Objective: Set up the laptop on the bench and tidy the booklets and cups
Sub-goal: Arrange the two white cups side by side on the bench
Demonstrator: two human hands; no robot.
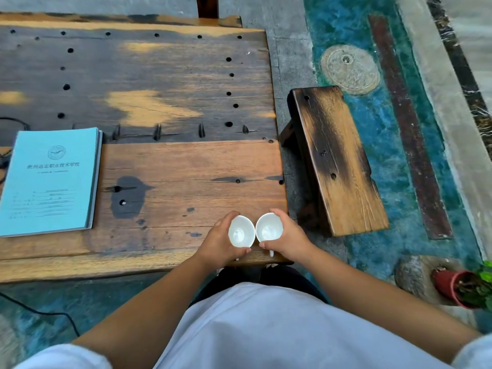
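2 white cups held side by side at the near edge of the wooden table point(186, 161).
L hand point(221, 242) fingers curl round left cup point(241, 231); R hand point(288, 239) fingers curl round right cup point(269, 227), rims touching btwn the thumbs. Blue booklets point(50, 179) stacked well left of L fingers; small bench point(338, 158) right of R fingers.

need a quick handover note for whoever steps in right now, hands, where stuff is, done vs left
Left hand: grips the left white cup.
Right hand: grips the right white cup.
The cups sit side by side, rims about touching, at the near right corner of the wooden table; whether they rest on it or are lifted, I cannot tell.
Blue booklets: one neat stack at the table's near left.
Done: booklets stacked, cups brought together.
Left: no laptop in view; the small bench to the right is bare.
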